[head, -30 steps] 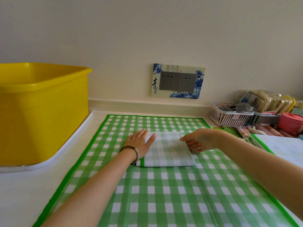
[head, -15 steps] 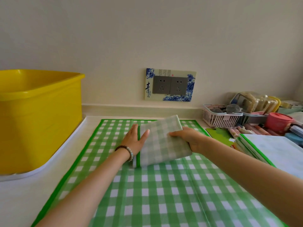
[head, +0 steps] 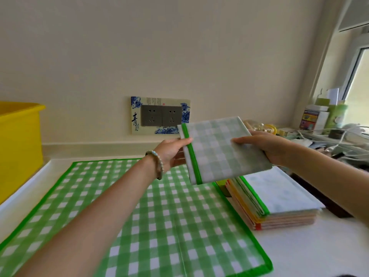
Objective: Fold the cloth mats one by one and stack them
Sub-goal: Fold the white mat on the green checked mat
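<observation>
A folded green-checked cloth mat (head: 217,150) with a green border is held in the air, above the right edge of the spread mat. My left hand (head: 173,151) pinches its left edge, thumb on the green border. My right hand (head: 265,145) grips its right side, thumb on top. Below and to the right lies a stack of folded mats (head: 279,198), pale blue-white on top, with green, yellow and orange edges beneath. A large green-checked mat (head: 139,216) lies spread flat on the white counter.
A yellow tub (head: 18,144) stands at the far left. A wall socket plate (head: 159,115) is behind. Bottles, boxes and cables (head: 327,124) clutter the back right by the window.
Both hands lifted the folded mat off the spread mat and carried it up and right, toward the stack. The view turned right.
</observation>
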`<state>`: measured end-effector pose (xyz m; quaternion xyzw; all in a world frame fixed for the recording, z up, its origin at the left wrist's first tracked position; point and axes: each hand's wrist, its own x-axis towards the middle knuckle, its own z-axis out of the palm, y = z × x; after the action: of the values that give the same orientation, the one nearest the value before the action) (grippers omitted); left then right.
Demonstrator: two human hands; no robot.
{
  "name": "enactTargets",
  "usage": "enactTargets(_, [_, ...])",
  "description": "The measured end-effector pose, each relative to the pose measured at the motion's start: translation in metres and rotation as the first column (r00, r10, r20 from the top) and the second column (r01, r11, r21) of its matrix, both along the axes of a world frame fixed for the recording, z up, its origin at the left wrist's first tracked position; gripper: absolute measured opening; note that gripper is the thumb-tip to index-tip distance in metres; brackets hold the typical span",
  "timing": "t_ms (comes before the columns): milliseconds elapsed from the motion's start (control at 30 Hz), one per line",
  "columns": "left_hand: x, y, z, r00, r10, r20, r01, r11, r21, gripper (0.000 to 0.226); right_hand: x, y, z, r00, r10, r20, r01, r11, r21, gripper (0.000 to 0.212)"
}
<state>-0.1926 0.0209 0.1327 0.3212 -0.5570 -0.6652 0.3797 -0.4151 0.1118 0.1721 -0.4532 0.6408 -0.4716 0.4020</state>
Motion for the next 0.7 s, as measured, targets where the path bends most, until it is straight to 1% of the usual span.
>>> enactTargets(100, [-0.041, 0.014, 0.004, 0.997, -0.079, -0.013, 0.079, 0.997, 0.017, 0.01, -0.042, 0.02, 0.001, 0.998, -0.051, -0.028, 0.052, 0.997, 0.053, 0.018])
enactTargets(200, [-0.075, 0.027, -0.003, 0.979, -0.201, -0.026, 0.203, 0.976, 0.074, 0.008, -0.078, 0.039, -0.002, 0.992, -0.111, -0.061, 0.118, 0.986, 0.121, 0.012])
enactTargets(267, [-0.094, 0.033, -0.012, 0.971, -0.236, -0.039, 0.239, 0.965, 0.109, 0.011, -0.098, 0.049, -0.008, 0.989, -0.134, -0.062, 0.142, 0.976, 0.165, 0.018])
enactTargets(333, [-0.111, 0.035, -0.024, 0.972, -0.234, -0.025, 0.235, 0.962, 0.14, 0.012, -0.112, 0.054, -0.018, 0.988, -0.141, -0.065, 0.152, 0.966, 0.211, 0.025])
enactTargets(400, [-0.122, 0.037, -0.034, 0.976, -0.217, 0.007, 0.213, 0.964, 0.161, 0.011, -0.118, 0.057, -0.025, 0.985, -0.147, -0.087, 0.164, 0.958, 0.237, 0.021])
enactTargets(533, [-0.132, 0.035, -0.051, 0.979, -0.189, 0.071, 0.173, 0.967, 0.189, 0.011, -0.124, 0.057, -0.038, 0.979, -0.151, -0.139, 0.185, 0.94, 0.286, 0.025])
enactTargets(633, [-0.134, 0.033, -0.062, 0.973, -0.181, 0.145, 0.153, 0.97, 0.187, 0.011, -0.132, 0.051, -0.052, 0.975, -0.146, -0.167, 0.195, 0.922, 0.334, 0.033])
enactTargets(700, [-0.134, 0.033, -0.066, 0.971, -0.17, 0.17, 0.139, 0.974, 0.179, 0.013, -0.136, 0.048, -0.059, 0.965, -0.14, -0.224, 0.214, 0.912, 0.351, 0.04])
